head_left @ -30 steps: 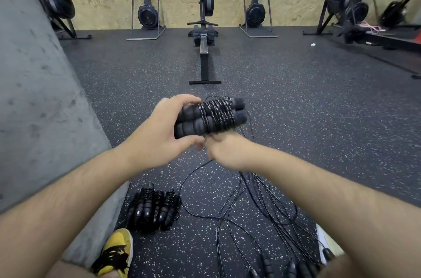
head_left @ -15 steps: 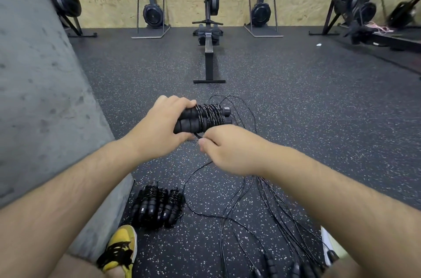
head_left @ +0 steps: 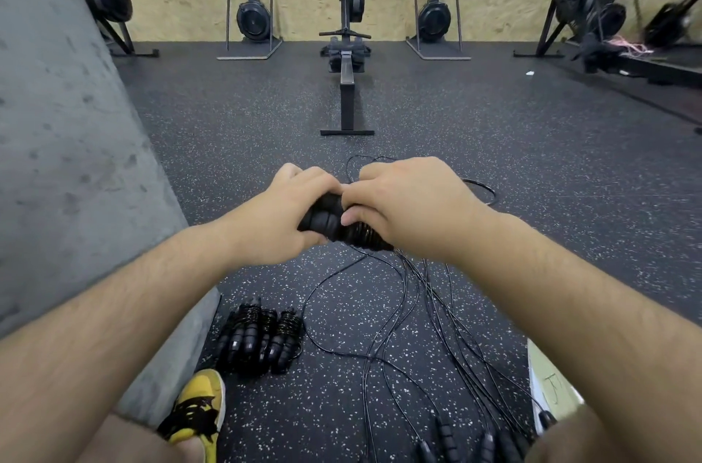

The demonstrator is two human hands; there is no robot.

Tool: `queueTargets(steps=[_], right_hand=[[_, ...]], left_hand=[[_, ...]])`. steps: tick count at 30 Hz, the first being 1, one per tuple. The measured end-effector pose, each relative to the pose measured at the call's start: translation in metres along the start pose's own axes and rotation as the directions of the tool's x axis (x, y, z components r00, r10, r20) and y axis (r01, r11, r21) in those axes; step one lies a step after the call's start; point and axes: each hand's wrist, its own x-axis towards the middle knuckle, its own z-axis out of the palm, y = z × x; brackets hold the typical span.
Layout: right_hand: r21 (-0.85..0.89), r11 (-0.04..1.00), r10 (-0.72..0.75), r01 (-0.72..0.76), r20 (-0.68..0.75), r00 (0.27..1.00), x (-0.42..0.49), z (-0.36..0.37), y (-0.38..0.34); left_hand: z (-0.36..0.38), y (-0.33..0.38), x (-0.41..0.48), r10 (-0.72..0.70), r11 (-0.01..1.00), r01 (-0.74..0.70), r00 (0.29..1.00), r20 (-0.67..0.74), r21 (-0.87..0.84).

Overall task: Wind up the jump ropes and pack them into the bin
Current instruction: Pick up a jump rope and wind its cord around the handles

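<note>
Two grips: both bare hands meet in the air above the floor (head_left: 532, 174), on one jump rope bundle (head_left: 323, 221).
Left grip (head_left: 281, 212): closed round the handle end of the bundle, fingers curled over its top.
Right grip (head_left: 410, 204): closed over the wound part of the bundle, with the thumb pressed on the near side and the fingers wrapped over the far side. It touches the left grip at the knuckles.
Jump rope bundle: black handles lie side by side with thin black cord coiled round them. It is held crosswise and tilts down toward the right, and only the stretch between and under the hands shows.
Cord loop (head_left: 484, 191): lies on the floor just past the right hand. I cannot tell which rope it belongs to.
Wound ropes (head_left: 262, 337): a cluster of finished black bundles lies side by side on the floor, below the left forearm and close to the concrete wall (head_left: 68, 158).
Loose cords (head_left: 429, 314): many thin black strands run from under the held bundle toward the camera, crossing each other on the floor.
Loose handles (head_left: 448, 438): several black handles lie at the bottom edge, at the near ends of those strands.
Shoe (head_left: 197, 409): yellow and black, beside the foot of the concrete wall.
Rowing machine (head_left: 347, 83): stands far ahead, its rail pointing toward the hands and well apart from them.
</note>
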Motion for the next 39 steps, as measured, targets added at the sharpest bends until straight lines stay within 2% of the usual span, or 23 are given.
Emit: queueTargets(steps=[5, 7, 10, 13, 16, 20, 21, 23, 24, 27, 29, 34, 37, 39], right_hand=[[0.132, 0.99, 0.068, -0.057, -0.085, 0.994, -0.001, 0.002, 0.016], [0.253, 0.964, 0.096, -0.077, -0.064, 0.993, -0.003, 0.003, 0.023], [0.487, 0.86, 0.169, -0.153, 0.012, 0.986, -0.005, 0.009, 0.038], [0.645, 0.726, 0.245, -0.237, 0.08, 0.966, -0.009, 0.017, 0.05], [0.684, 0.655, 0.293, -0.322, 0.163, 0.942, -0.011, 0.03, 0.05], [0.736, 0.511, 0.318, -0.444, 0.318, 0.893, -0.01, 0.038, 0.036], [0.705, 0.492, 0.316, -0.51, 0.401, 0.86, -0.009, 0.039, 0.03], [0.539, 0.574, 0.353, -0.616, 0.516, 0.78, -0.007, 0.045, 0.016], [0.483, 0.637, 0.359, -0.601, 0.504, 0.786, -0.004, 0.05, 0.006], [0.559, 0.662, 0.292, -0.5, 0.422, 0.858, 0.008, 0.062, -0.022], [0.598, 0.639, 0.264, -0.484, 0.42, 0.868, 0.012, 0.063, -0.034], [0.605, 0.672, 0.298, -0.428, 0.308, 0.904, 0.011, 0.053, -0.041], [0.61, 0.69, 0.331, -0.389, 0.213, 0.919, 0.011, 0.048, -0.043], [0.639, 0.686, 0.357, -0.348, 0.12, 0.926, 0.01, 0.044, -0.044]], left_hand=[[-0.005, 0.014, -0.005, -0.033, 0.994, 0.038, 0.998, 0.049, -0.103], [-0.006, 0.02, -0.007, -0.026, 0.993, 0.033, 0.998, 0.057, -0.112], [-0.008, 0.029, -0.011, -0.02, 0.986, 0.032, 0.997, 0.075, -0.162], [-0.008, 0.037, -0.012, -0.022, 0.94, 0.049, 0.996, 0.083, -0.338], [-0.006, 0.046, -0.013, -0.011, 0.839, 0.053, 0.997, 0.079, -0.542], [-0.006, 0.051, -0.011, -0.054, 0.811, 0.044, 0.999, 0.0, -0.584], [-0.005, 0.05, -0.01, -0.076, 0.825, 0.036, 0.996, -0.046, -0.565], [-0.003, 0.045, -0.007, -0.107, 0.903, 0.03, 0.982, -0.157, -0.429], [-0.002, 0.042, -0.006, -0.129, 0.926, 0.05, 0.974, -0.188, -0.373], [0.003, 0.033, -0.002, -0.186, 0.97, 0.136, 0.95, -0.251, -0.203], [0.005, 0.027, 0.001, -0.232, 0.971, 0.205, 0.93, -0.283, -0.125], [0.004, 0.019, 0.003, -0.358, 0.934, 0.345, 0.881, -0.31, -0.097], [0.001, 0.017, 0.003, -0.368, 0.923, 0.383, 0.858, -0.358, -0.031], [-0.002, 0.015, 0.003, -0.368, 0.924, 0.379, 0.849, -0.38, -0.049]])
